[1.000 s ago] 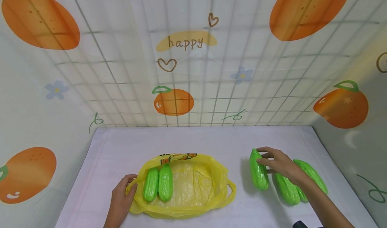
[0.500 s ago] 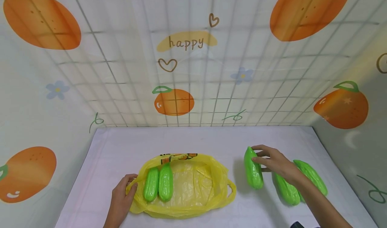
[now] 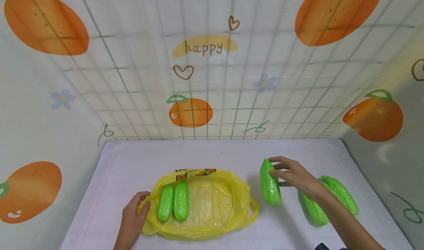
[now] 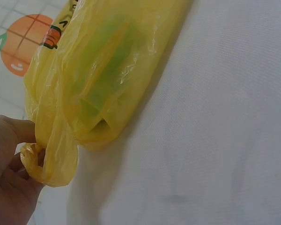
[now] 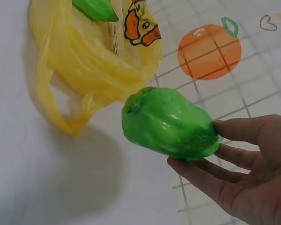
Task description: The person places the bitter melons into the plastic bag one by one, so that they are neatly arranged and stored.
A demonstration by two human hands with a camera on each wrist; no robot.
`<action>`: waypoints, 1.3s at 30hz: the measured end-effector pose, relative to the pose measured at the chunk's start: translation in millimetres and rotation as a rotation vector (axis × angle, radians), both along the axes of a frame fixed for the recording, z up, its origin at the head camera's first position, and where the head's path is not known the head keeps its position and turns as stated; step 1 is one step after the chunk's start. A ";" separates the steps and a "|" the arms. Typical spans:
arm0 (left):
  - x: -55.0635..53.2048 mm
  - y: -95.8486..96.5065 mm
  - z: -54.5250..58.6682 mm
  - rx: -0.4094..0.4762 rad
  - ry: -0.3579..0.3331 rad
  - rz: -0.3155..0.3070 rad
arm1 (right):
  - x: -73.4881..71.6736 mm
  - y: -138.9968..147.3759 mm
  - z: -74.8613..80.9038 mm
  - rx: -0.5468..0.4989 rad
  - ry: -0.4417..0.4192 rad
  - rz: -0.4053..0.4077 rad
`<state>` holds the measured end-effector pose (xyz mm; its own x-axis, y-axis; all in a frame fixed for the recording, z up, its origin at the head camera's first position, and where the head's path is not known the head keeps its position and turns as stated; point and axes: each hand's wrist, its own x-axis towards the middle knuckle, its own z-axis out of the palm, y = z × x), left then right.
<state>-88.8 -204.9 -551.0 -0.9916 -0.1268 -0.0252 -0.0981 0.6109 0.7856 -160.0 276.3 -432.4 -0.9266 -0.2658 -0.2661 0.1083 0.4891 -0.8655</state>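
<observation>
A yellow plastic bag lies with its mouth spread wide, and two glossy green cucumber-shaped vegetables lie side by side in its left part. At the bag's left end, my left hand grips the handle between thumb and fingers. My right hand holds another green vegetable above the table, just right of the bag. Its thumb and fingers pinch one side of it in the right wrist view.
More green vegetables lie on the table at the right, partly behind my right forearm. The bag's right handle sticks out toward the held vegetable. A printed wall stands along the white table's back edge.
My right hand has carried the green vegetable leftward, from near the others on the right to close by the bag. The left hand and the bag have stayed in place.
</observation>
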 end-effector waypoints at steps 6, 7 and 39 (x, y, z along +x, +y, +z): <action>-0.4 1.0 -0.6 0.007 -0.020 0.002 | 0.2 -10.5 4.4 -0.034 -0.004 0.007; -0.4 1.2 -0.7 0.008 -0.022 0.003 | 0.2 -11.9 4.6 -0.040 -0.007 0.008; -0.2 -0.5 -4.9 -0.008 0.015 -0.003 | -5.5 -71.0 -2.9 -0.183 -0.059 0.017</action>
<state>-88.9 -205.4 -555.9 -0.9922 -0.1244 -0.0091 -0.0846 0.6175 0.7820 -165.6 205.4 -435.3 -0.9057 -0.3301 -0.2659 0.1548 0.3263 -0.9325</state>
